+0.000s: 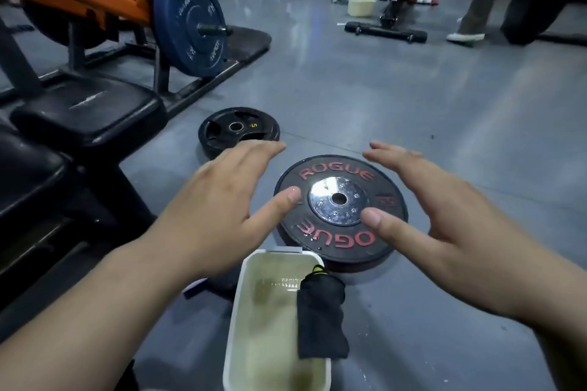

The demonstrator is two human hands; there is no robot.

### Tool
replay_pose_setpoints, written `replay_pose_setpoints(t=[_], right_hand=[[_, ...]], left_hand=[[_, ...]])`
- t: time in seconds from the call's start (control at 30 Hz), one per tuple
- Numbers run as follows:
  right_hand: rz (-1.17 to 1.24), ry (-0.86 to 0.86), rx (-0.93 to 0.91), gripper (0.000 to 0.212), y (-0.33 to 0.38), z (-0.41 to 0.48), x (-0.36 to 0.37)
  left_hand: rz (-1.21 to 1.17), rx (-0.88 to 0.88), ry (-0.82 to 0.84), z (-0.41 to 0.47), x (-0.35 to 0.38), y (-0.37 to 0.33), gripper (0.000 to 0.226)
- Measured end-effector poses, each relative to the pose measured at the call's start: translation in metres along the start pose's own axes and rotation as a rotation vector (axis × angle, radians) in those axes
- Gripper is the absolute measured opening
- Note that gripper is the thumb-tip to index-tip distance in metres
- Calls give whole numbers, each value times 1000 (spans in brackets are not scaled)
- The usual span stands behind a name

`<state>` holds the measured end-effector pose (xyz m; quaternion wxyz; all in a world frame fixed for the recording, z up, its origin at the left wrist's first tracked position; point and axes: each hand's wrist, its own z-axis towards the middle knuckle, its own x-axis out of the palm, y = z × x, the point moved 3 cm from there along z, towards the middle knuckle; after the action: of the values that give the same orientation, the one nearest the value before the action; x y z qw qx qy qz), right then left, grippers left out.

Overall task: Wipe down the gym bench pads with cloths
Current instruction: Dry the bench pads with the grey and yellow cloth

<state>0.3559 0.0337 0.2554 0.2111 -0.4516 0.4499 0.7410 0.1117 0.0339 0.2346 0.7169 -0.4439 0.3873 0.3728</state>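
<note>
Progress looks early, prob. at the fetch-the-cloth stage. Both hands hover w/ nothing in them: left hand (222, 200) and right hand (444, 232) are spread, fingers straight, palms down, above the red-lettered plate (336, 168) lying on the floor (413, 105). Can't tell if either thumb touches it.

Cloth (320, 320), dark, is draped over the right rim of the white basin (235, 311), just below the hands. Basin holds murky yellowish water. So the cloth is not yet picked up and not on any pad.

Bench pads are at left: seat pad (89, 111) and nearer pad (28, 174), both well apart from the hands, w/ no cloth on them. Seat pad shows a few pale streaks, either wet, dust or glare, can't tell, so there's no proof any pad is wiped.

Left to do, as I judge it: grab cloth, wring it, wipe each pad, i.e. approx. the whole job. Only one cloth is in view, though the task says cloths.

Smaller black plate (238, 128) lies btwn the seat pad and the big plate, and may be underfoot on the way over.
</note>
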Motion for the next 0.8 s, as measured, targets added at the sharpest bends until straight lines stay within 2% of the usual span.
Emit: replay_pose_setpoints(t=[0.23, 0.4, 0.63, 0.8], right_hand=[[56, 63, 39, 67, -24, 15, 50], [16, 168, 111, 85, -58, 21, 105], [77, 340, 226, 109, -121, 24, 183], [136, 393, 304, 119, -157, 16, 215]], left_hand=[[12, -97, 116, -23, 42, 43, 67], [-6, -171, 274, -41, 85, 60, 71], [20, -168, 492, -54, 146, 63, 90], [12, -97, 512, -27, 190, 51, 82]])
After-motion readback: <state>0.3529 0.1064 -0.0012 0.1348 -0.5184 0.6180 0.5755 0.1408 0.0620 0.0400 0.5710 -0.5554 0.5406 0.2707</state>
